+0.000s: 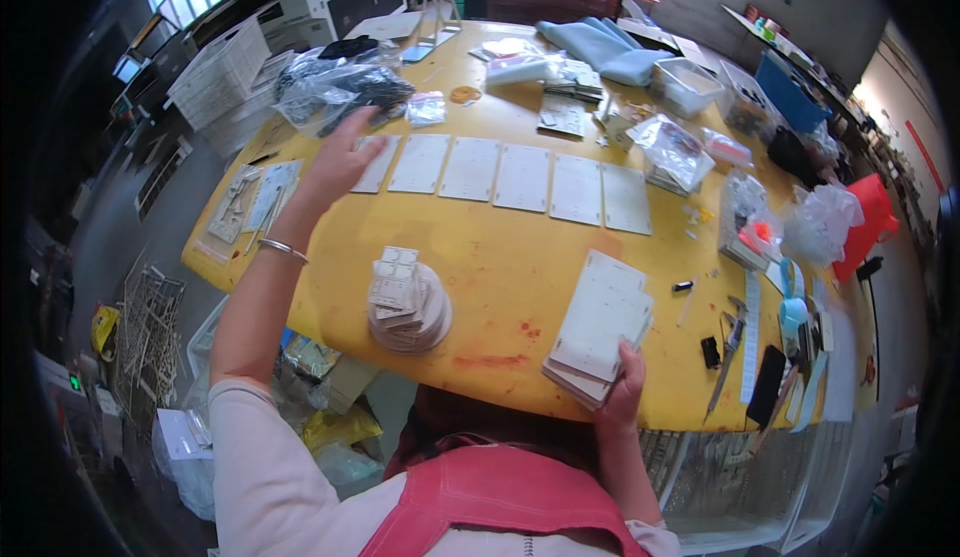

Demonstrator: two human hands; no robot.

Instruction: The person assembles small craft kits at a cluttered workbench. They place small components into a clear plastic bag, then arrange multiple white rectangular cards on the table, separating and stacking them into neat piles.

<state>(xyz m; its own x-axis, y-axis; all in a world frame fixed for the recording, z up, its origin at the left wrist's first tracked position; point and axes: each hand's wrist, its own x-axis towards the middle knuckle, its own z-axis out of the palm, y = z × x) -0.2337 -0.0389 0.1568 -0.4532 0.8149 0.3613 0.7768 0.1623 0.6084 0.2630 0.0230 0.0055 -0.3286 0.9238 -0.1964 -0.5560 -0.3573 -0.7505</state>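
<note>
While the yellow worktop (520,267) already carries a row of six pale sheets (522,178) just beyond the left hand (335,165), fingers spread flat, the right hand (625,389) clamps a thick remaining stack (600,329).

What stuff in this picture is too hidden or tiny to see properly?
- Head view: the flat white rectangular panel at the row's left end is partly covered by the left hand.
- The lower sheets of the stack of white rectangular panels are hidden by the top ones; the right hand covers its near corner.
- The small pieces on the round stack of pale discs are too small to identify.
- Contents of the clear plastic bags are blurred.
</note>
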